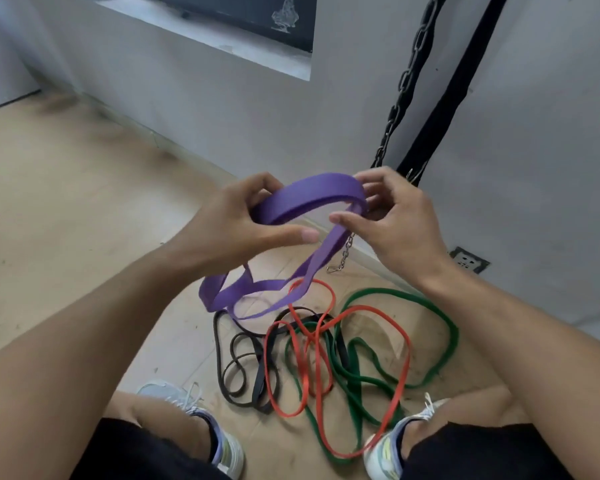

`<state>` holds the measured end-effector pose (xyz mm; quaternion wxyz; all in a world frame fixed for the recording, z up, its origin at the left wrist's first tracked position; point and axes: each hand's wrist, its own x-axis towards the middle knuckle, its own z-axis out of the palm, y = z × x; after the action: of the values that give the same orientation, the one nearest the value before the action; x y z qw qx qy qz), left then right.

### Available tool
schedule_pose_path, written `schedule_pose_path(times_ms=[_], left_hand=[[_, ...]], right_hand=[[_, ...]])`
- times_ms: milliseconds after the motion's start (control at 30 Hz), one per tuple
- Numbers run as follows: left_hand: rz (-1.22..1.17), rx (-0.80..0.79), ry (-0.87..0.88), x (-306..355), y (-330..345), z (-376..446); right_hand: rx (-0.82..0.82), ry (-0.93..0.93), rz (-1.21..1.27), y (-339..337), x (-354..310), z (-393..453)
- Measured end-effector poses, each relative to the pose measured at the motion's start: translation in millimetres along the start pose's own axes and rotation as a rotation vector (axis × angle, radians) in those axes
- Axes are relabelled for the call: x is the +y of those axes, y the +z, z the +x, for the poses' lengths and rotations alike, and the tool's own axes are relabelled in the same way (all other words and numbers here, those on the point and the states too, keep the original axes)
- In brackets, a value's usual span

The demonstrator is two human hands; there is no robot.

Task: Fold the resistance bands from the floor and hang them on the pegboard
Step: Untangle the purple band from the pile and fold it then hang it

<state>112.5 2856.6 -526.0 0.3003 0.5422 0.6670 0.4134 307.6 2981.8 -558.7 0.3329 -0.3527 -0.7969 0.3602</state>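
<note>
Left hand [246,216] and right hand [392,216] each have their grip curled around the purple band [312,195], a wide, flat, matte strap arched between them; its lower loops hang to the wooden floor [66,202]. Beneath lie tangled flat bands: red band [404,344], green band [451,327], narrow black band [219,348], between two laced sneakers.
</note>
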Motion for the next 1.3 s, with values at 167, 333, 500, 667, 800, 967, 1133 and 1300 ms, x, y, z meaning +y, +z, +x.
schedule_pose_path(times_ms=[167,333,500,667,800,967,1133,1300], left_hand=[[-0.107,0.01,0.099,6,18,-2],[-0.006,0.082,0.175,6,20,-5],[-0.207,0.129,0.177,8,12,-3],[-0.24,0.228,0.155,14,7,-4],[-0.222,0.254,0.126,13,1,-3],[-0.145,0.116,0.096,8,7,-5],[-0.099,0.102,0.067,7,10,-4],[-0.006,0.02,0.102,5,12,-6]], right_hand=[[0.036,-0.191,0.035,12,-15,-12],[-0.328,0.048,-0.12,15,-1,-7],[-0.405,0.159,-0.117,18,10,-5],[-0.218,0.053,0.026,6,3,0],[-0.078,0.003,0.2,3,-6,-3],[-0.071,-0.008,0.298,3,-9,-3],[-0.227,-0.009,0.287,2,-17,-8],[-0.281,0.064,0.33,-2,-24,-15]])
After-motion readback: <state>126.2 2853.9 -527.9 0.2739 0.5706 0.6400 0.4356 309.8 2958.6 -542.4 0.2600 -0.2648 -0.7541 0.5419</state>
